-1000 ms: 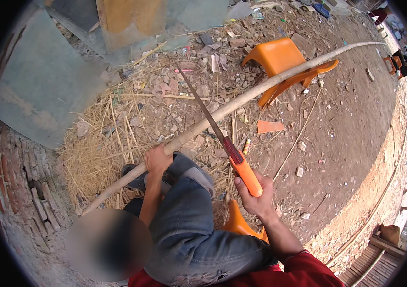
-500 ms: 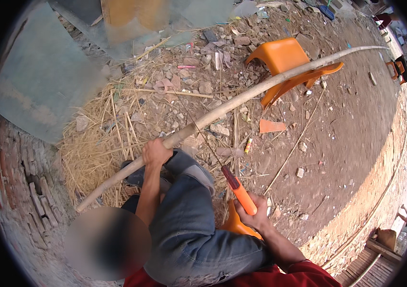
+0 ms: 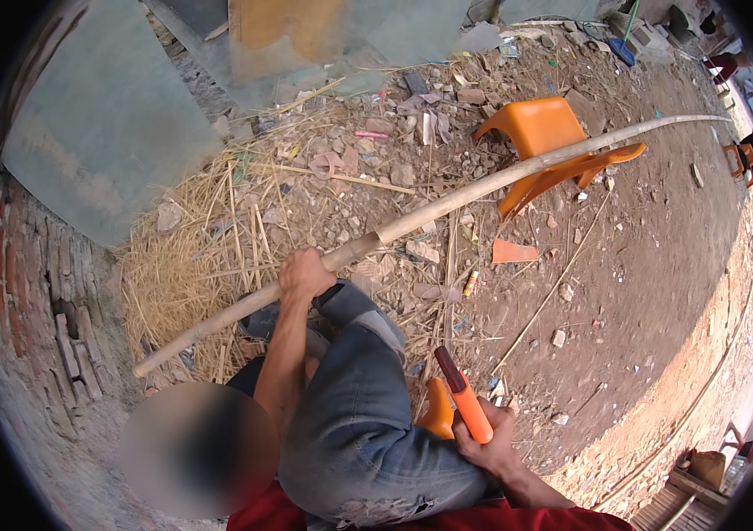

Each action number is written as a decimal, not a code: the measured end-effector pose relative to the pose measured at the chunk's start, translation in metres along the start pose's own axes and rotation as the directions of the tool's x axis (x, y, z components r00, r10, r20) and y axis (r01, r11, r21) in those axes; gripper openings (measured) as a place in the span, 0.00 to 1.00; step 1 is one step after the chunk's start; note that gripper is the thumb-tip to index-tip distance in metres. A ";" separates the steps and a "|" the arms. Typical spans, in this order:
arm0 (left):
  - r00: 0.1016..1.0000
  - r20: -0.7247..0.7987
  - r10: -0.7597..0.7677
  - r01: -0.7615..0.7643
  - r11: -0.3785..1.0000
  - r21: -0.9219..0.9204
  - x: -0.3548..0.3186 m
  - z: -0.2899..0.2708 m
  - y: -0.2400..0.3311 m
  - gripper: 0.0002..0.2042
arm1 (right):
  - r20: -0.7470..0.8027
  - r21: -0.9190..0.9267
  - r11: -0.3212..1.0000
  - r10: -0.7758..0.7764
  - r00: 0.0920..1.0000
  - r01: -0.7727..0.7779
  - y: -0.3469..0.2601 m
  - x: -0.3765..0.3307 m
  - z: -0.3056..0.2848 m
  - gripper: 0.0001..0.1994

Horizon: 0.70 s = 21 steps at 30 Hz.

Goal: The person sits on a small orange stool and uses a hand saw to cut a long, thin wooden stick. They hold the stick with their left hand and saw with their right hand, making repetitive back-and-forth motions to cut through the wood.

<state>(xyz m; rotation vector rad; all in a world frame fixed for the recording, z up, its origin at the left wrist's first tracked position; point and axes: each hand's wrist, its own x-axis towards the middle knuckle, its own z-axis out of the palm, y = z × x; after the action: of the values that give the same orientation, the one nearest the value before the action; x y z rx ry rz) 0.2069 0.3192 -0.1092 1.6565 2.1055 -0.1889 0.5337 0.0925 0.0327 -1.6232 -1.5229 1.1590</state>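
Observation:
A long pale wooden pole (image 3: 474, 190) slants from lower left to upper right. My left hand (image 3: 305, 273) is wrapped round its nearer part, beside my raised knee. Just beyond that hand a notch shows in the pole, which bends slightly there; I cannot tell whether it is cut through. The far part lies across an orange plastic chair (image 3: 540, 126). My right hand (image 3: 490, 440) grips a handsaw (image 3: 472, 409) by its orange handle, low and to the right, apart from the pole. The saw's blade cannot be made out now.
Straw (image 3: 186, 283), stones and broken rubble cover the ground beyond my legs. A worn brick wall (image 3: 35, 301) rises at the left, with grey-green sheets (image 3: 106, 133) behind. An orange plastic piece (image 3: 436, 409) shows beside my thigh. A thin stick (image 3: 553, 288) lies on the dirt.
The handsaw has come away from the pole, down and right, with my right hand. The notch is now exposed, and the pole bends there. My left hand keeps its hold.

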 end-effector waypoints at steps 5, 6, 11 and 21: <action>0.995 -0.056 -0.079 0.079 0.997 0.000 0.017 -0.017 -0.007 0.16 | -0.090 0.122 0.988 0.105 0.990 -0.094 0.029 0.043 0.006 0.06; 0.995 -0.049 -0.084 0.083 0.996 -0.015 0.023 -0.022 -0.005 0.16 | -0.146 0.194 0.971 0.167 0.975 -0.137 0.031 0.056 -0.001 0.06; 0.998 -0.050 -0.036 0.037 0.999 0.010 0.030 -0.025 0.009 0.16 | -0.020 0.031 0.999 -0.009 1.000 0.009 -0.010 0.057 0.004 0.02; 0.935 -0.291 0.202 -0.206 0.978 0.018 0.048 -0.024 -0.003 0.27 | 0.082 0.148 0.987 0.051 0.995 -0.062 -0.007 0.073 0.034 0.03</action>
<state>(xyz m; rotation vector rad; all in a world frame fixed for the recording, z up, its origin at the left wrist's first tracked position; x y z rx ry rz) 0.1895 0.3701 -0.1085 1.9831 2.1103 0.1453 0.4968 0.1607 0.0111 -1.5446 -1.4083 1.3497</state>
